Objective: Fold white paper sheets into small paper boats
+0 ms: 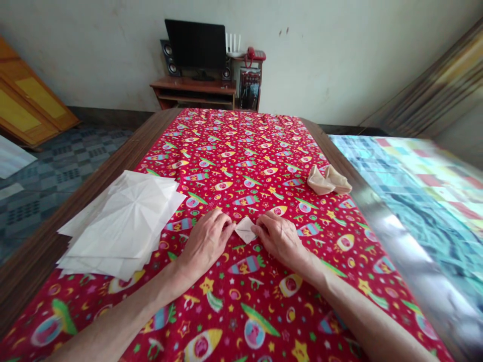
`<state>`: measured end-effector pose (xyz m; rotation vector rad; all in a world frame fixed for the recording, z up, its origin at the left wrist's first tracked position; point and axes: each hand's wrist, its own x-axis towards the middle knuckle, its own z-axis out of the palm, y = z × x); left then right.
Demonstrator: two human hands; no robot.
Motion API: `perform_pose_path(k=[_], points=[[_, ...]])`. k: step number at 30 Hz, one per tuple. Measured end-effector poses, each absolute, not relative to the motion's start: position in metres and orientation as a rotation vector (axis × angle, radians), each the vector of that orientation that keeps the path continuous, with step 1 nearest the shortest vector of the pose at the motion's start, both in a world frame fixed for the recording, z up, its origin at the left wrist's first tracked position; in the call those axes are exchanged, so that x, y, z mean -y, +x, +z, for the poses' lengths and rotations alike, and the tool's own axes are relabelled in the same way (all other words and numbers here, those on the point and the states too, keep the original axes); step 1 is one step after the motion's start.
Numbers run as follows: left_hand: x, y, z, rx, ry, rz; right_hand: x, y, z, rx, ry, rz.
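A small folded piece of white paper (245, 230) lies on the red patterned cloth (234, 311) between my two hands. At its left corner, my left hand (211, 232) has thumb and fingers pinched together on it. The right corner is pinched the same way by my right hand (278, 235). A dark crease or slit runs across the middle of the piece. Off to the left of my left hand rests a loose stack of white paper sheets (124, 226), the top one marked with creases fanning out from its middle.
Two folded paper shapes (328, 180) in beige sit on the cloth at the right. The cloth covers a brown wooden table (124, 161). A bed with a patterned cover (407, 201) adjoins on the right. Beyond the far end stands a desk (194, 86) with a monitor (196, 45).
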<state>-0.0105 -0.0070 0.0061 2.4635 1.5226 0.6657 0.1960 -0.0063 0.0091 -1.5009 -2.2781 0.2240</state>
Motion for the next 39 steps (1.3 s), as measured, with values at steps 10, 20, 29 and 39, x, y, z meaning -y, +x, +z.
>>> perform_pose_path(k=[10, 20, 29, 39], points=[[0.012, 0.012, 0.003, -1.538, 2.397, 0.827, 0.013, 0.183, -0.001, 2.053, -1.518, 0.320], [0.003, -0.002, 0.037, -1.541, 3.014, 0.623, 0.022, 0.190, 0.018, 2.085, -1.209, 0.294], [0.008, 0.005, 0.019, -1.333, 2.923, 0.667, 0.008, 0.196, 0.003, 2.219, -1.155, 0.174], [-0.007, 0.003, 0.012, -1.221, 2.550, 1.073, 0.005, 0.199, 0.007, 1.920, -1.093, 0.427]])
